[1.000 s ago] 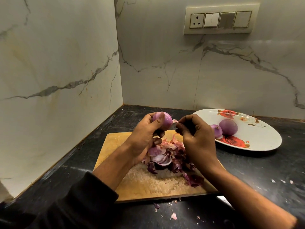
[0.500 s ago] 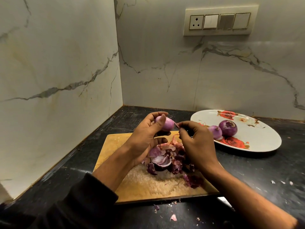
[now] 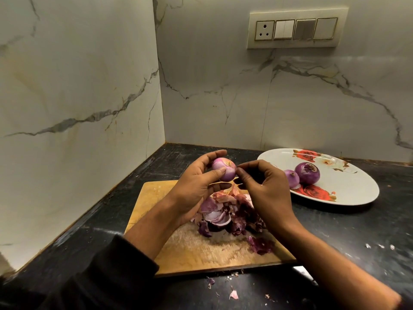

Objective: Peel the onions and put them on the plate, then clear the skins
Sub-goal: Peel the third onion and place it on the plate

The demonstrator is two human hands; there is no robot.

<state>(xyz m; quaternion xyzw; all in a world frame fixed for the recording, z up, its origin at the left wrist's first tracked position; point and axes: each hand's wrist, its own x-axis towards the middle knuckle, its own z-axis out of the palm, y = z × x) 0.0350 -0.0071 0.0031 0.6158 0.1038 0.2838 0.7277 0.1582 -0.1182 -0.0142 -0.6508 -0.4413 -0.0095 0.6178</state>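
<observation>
At the near edge of the dark counter [image 3: 348,222] a few loose scraps of skin [image 3: 233,294] lie just in front of the wooden cutting board [image 3: 201,253]. On the middle of the board sits a pile of purple onion skins [image 3: 228,213], with a smaller clump [image 3: 260,245] just beside it toward the board's near right corner. Above that pile the person holds 1 peeled onion [image 3: 224,169] in the air: the left hand [image 3: 196,186] has its grip clamped on the onion, thumb across the front and fingers curled behind. The right hand [image 3: 268,189] meets the onion from the right, its thumb and fingertips pinched together right at the onion's side; whether a shred of skin sits between them is too small to tell. A dark sleeve [image 3: 107,274] covers the left forearm. Farther back toward the counter's right side rests a white oval plate [image 3: 357,186] printed with red roses, carrying 2 peeled onions [image 3: 307,173] touching each other near its left rim. The counter ends in a corner of marble-look walls [image 3: 78,86], and a switch panel [image 3: 297,30] is mounted on the far wall above the plate.
</observation>
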